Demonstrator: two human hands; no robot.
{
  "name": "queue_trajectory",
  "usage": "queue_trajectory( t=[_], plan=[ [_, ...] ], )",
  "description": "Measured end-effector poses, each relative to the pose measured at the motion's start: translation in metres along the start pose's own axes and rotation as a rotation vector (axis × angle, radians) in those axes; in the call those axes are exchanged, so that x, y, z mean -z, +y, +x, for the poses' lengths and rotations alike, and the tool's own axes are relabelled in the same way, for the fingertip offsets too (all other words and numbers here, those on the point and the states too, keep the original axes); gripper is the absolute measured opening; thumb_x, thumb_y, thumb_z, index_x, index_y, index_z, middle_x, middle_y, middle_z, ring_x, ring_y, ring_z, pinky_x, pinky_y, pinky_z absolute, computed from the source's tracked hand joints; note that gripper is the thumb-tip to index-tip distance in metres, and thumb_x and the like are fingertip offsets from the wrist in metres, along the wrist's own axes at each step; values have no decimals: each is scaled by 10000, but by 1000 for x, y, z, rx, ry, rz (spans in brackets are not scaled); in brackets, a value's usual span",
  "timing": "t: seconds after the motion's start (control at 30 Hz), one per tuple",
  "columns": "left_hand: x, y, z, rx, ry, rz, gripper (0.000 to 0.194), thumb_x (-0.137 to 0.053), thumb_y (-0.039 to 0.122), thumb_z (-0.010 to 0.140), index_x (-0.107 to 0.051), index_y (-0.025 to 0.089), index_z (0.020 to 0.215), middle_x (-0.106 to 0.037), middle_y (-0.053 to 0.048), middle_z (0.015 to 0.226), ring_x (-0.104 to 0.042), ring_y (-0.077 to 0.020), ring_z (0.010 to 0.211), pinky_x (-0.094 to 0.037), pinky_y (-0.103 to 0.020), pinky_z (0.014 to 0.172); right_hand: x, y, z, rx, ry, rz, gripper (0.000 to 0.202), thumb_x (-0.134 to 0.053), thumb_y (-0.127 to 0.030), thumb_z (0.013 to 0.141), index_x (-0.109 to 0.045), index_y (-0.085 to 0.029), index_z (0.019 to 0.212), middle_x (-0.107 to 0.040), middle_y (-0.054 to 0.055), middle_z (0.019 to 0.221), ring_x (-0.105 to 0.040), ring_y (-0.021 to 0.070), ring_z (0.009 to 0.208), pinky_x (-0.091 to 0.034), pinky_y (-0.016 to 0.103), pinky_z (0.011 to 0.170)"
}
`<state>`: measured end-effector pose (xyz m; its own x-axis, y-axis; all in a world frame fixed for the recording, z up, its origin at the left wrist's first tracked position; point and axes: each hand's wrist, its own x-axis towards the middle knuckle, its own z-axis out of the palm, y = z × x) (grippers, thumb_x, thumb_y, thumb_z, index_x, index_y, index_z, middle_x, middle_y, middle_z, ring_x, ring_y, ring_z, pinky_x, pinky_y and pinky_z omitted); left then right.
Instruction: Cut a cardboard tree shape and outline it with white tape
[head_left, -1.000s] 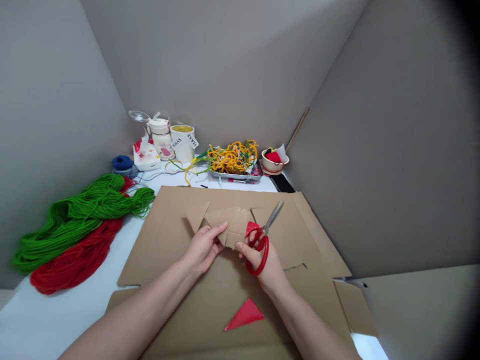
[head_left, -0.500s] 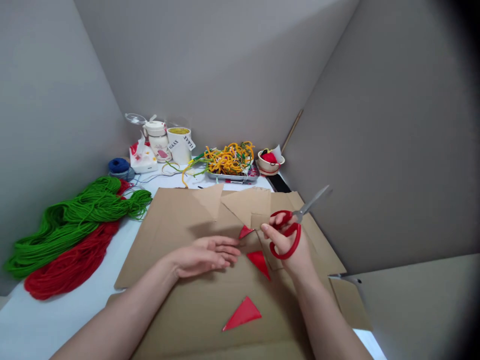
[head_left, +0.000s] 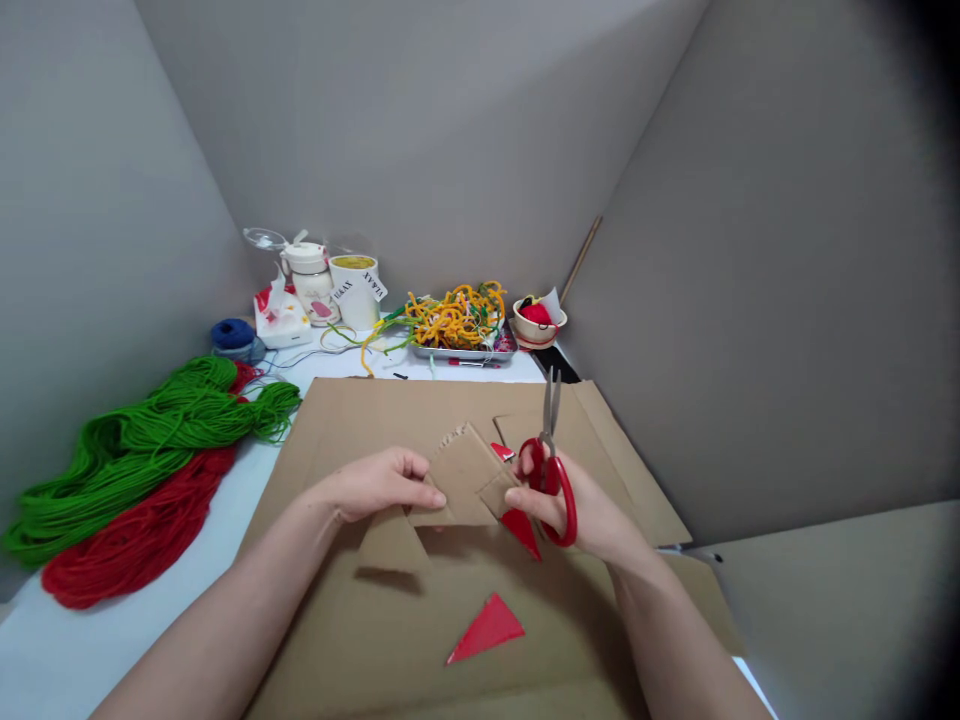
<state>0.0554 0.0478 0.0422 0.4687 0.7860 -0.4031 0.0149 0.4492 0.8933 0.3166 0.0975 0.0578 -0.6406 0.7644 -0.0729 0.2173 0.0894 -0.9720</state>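
My left hand [head_left: 382, 485] pinches the left side of a cut cardboard piece [head_left: 463, 478] between thumb and fingers. A pointed flap of cardboard [head_left: 394, 545] hangs below that hand. At the piece's right corner my right hand [head_left: 581, 505] also grips it with the thumb, while red-handled scissors [head_left: 551, 440] stay looped on its fingers. Their blades point up and away, slightly parted. One red triangle [head_left: 487, 630] lies flat nearer to me. A second red triangle [head_left: 523, 535] is partly covered by my right hand, and a third red bit [head_left: 502, 452] shows behind the piece.
A large cardboard sheet [head_left: 360, 410] covers the table under my hands. Green yarn [head_left: 142, 430] and red yarn [head_left: 142, 530] lie at left. Along the back stand a tissue pack [head_left: 281, 320], a bottle [head_left: 311, 285], a white tub [head_left: 354, 295], a yarn-filled tray [head_left: 461, 354] and a bowl [head_left: 536, 330].
My left hand, open before, has closed on the cardboard piece. The pieces have come nearer to me off the sheet. The scissors have swung from pointing right to pointing up.
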Motion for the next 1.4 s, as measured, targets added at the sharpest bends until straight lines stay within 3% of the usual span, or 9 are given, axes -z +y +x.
queue_trajectory(
  t=[0.1, 0.2, 0.33, 0.53, 0.63, 0.73, 0.87, 1.13, 1.4],
  plan=[
    [5, 6, -6, -50, 113, 10, 217, -714, 350, 684, -736, 156, 779, -738, -59, 778, -651, -184, 678, -497, -269, 671, 4, 8, -9, -11, -134, -75, 347, -679, -373, 752, -445, -206, 947, -570, 23, 893, -517, 130, 683, -419, 241, 598],
    [15, 12, -15, -94, 225, -10, 214, -710, 360, 691, -729, 159, 761, -734, -72, 738, -649, -184, 657, -491, -260, 630, 8, 12, -22, -76, -286, -222, 233, -637, -327, 787, -482, -199, 904, -605, 31, 837, -538, 149, 696, -428, 256, 623],
    [19, 16, -22, -111, 288, -24, 200, -709, 348, 699, -720, 153, 740, -727, -81, 688, -633, -162, 598, -472, -237, 581, 8, 3, -30, -122, -434, -247, 126, -578, -279, 809, -530, -200, 895, -627, 27, 808, -557, 163, 671, -438, 279, 628],
    [6, 16, -21, -51, 212, 53, 206, -710, 369, 684, -722, 167, 718, -729, -56, 677, -634, -163, 584, -462, -227, 557, 0, -5, -23, -78, -532, -248, 101, -607, -248, 762, -545, -195, 822, -613, 16, 800, -537, 151, 694, -424, 248, 610],
    [3, 17, -21, -7, 181, 95, 184, -697, 357, 692, -721, 175, 701, -727, -33, 665, -611, -142, 552, -435, -206, 523, -5, -1, -19, -130, -619, -184, 124, -579, -278, 781, -524, -188, 846, -599, 9, 752, -509, 129, 632, -405, 229, 565],
    [3, 19, -22, -5, 146, 103, 171, -686, 337, 702, -728, 172, 715, -725, -36, 663, -588, -133, 527, -413, -203, 500, -9, 1, -17, -206, -692, -51, 372, -515, -545, 813, -497, -184, 900, -580, 13, 728, -473, 111, 546, -382, 223, 505],
    [6, 19, -23, -13, 90, 80, 172, -689, 328, 694, -734, 163, 715, -713, -44, 629, -583, -137, 512, -411, -210, 499, -10, 1, -17, -159, -751, 11, 707, -387, -825, 681, -497, -173, 929, -571, 33, 751, -456, 109, 541, -367, 225, 496],
    [11, 17, -23, 9, 80, 82, 154, -691, 319, 692, -737, 174, 712, -694, -33, 589, -577, -131, 501, -410, -206, 492, -10, 6, -18, -138, -786, 43, 730, -334, -831, 691, -489, -174, 969, -563, 32, 761, -468, 115, 570, -379, 235, 526],
    [4, 15, -20, 21, 35, 109, 202, -688, 360, 681, -728, 166, 719, -701, -45, 603, -591, -153, 502, -412, -226, 471, -26, -5, -10, -153, -760, 54, 712, -330, -858, 655, -449, -191, 876, -529, 7, 676, -479, 129, 557, -398, 258, 543]
  ],
)
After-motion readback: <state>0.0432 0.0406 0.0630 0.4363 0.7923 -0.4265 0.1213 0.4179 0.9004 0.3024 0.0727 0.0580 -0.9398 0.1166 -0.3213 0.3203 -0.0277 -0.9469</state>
